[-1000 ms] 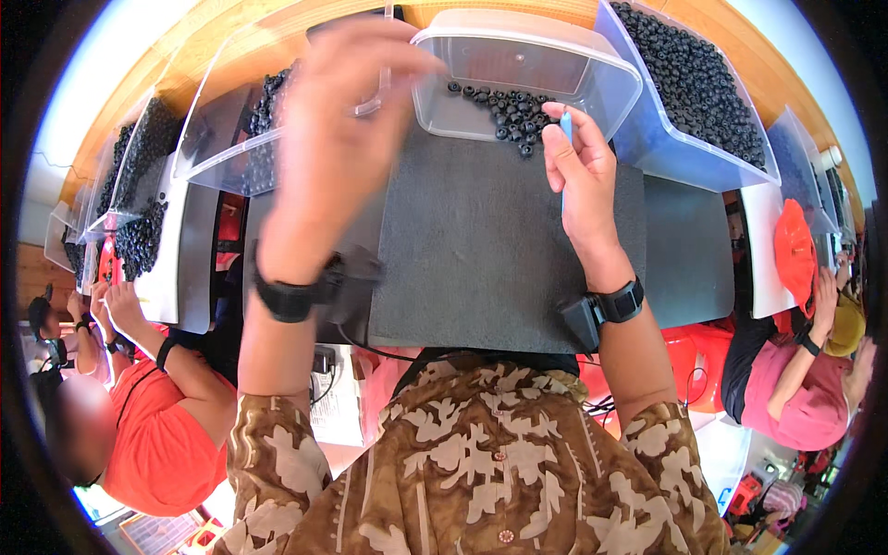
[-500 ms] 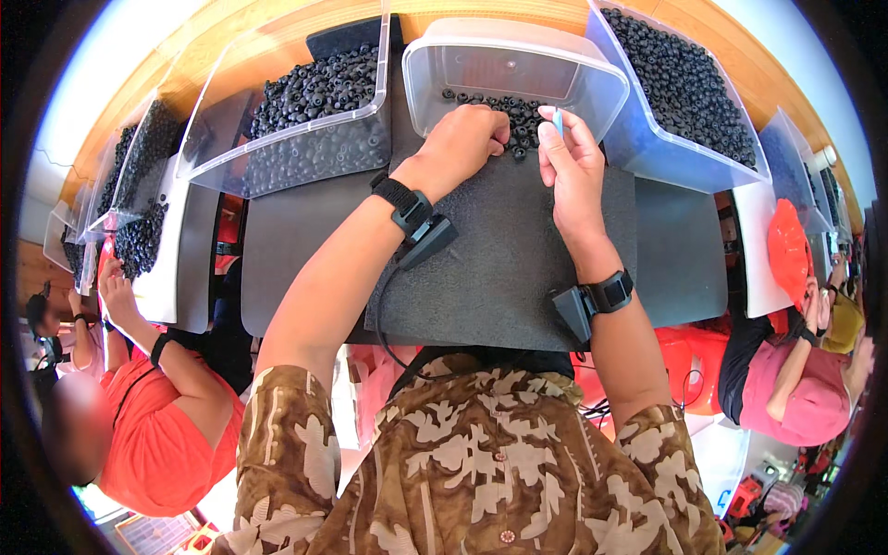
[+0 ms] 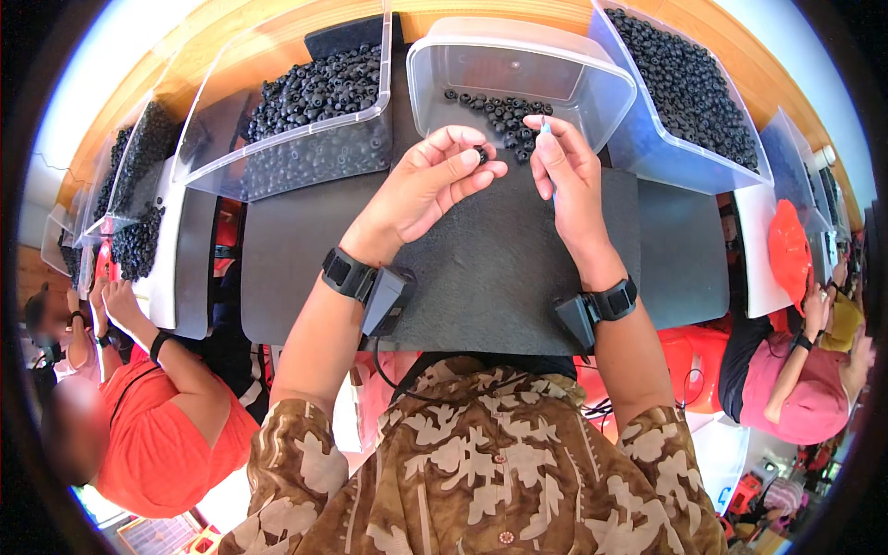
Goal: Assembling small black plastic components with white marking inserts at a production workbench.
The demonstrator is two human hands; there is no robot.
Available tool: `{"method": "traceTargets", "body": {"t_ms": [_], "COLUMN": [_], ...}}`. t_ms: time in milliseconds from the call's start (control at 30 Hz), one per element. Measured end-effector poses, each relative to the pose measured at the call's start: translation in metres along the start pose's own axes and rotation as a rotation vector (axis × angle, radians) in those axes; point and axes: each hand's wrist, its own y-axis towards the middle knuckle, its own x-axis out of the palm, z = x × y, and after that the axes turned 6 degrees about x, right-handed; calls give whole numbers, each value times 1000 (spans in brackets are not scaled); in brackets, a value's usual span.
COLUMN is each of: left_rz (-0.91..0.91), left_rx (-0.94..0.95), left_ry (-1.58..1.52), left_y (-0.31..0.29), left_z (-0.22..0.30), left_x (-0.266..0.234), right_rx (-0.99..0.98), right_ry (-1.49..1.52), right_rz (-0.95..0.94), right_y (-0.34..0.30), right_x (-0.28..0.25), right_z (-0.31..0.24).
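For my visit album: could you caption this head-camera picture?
Over a dark mat, the left hand pinches a small black ring while the right hand holds a thin blue stick.

Pretty bright, even daylight-ish lighting across the whole bench, no harsh shadows, only a soft one under the hands on the dark felt work mat point(image 3: 481, 268). The top left and top right corners blow out to near white. The clear plastic tub holding a few black beads point(image 3: 518, 79) picks up a milky sheen on its walls. Heavy fisheye: the wooden bench edge point(image 3: 277, 23) bows hard and a black vignette rings the frame. The centre is sharp, the rim goes soft and smeared.
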Motion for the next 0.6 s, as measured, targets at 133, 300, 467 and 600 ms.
{"method": "traceTargets", "body": {"t_ms": [133,300,467,600], "left_rz": [37,-14,56,5], "left_rx": [-16,-33,-8,-8], "left_ry": [-73,-153,-197,-272], "left_y": [-4,-5,-6,-7], "left_z": [-4,-2,-3,-5], "left_x": [-3,-8,-2,-4], "right_rx": [18,30,25,15], "right_ry": [-55,-109,-163,-141], "right_rz": [-38,-103,-115,-152], "right_y": [-3,-5,-7,-10], "right_x": [2,4,4,8], "right_z": [-4,-7,-7,-10]}}
